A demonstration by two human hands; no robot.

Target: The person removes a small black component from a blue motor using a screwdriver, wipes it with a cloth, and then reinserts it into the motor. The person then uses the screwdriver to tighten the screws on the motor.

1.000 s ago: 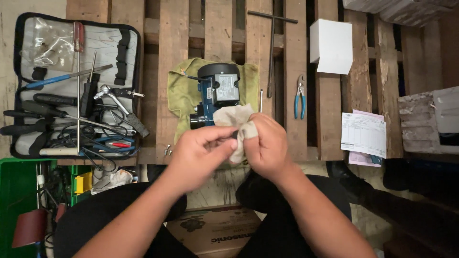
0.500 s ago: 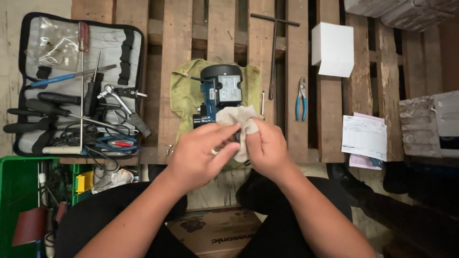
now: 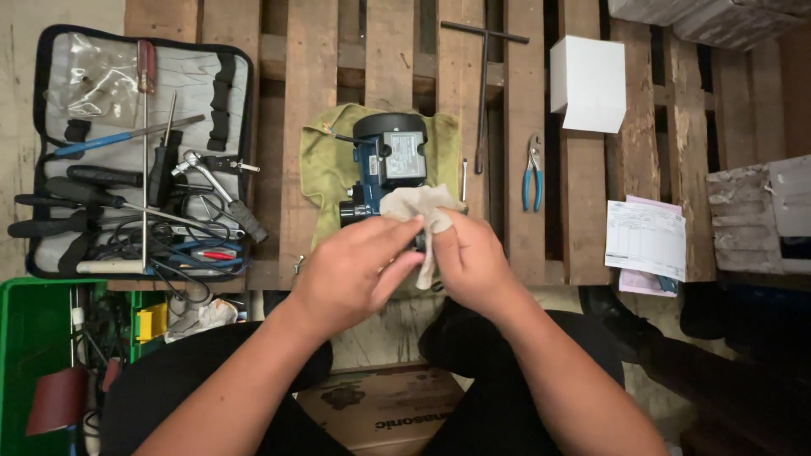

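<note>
Left hand (image 3: 351, 270) and right hand (image 3: 473, 262) both clutching a grey rag (image 3: 420, 209), blue pump (image 3: 384, 169) at twelve o'clock on green towel (image 3: 321, 160), pliers (image 3: 532, 173) at two o'clock

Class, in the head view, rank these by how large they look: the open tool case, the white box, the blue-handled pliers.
1. Open tool case
2. White box
3. Blue-handled pliers
All three lie on or beside the pallet, at similar distance, so the order seems safe.

Counts: 2 hands, left hand (image 3: 351, 270) & right hand (image 3: 473, 257), both on 1 rag (image 3: 418, 207). 1 blue pump motor (image 3: 389, 165) centre, on 1 green cloth (image 3: 325, 165). 1 tool case (image 3: 139, 152) upper left. 1 T-wrench (image 3: 483, 84), 1 pr pliers (image 3: 532, 173), 1 white box (image 3: 589, 83) upper right. 1 green crate (image 3: 34, 355) lower left.
</note>
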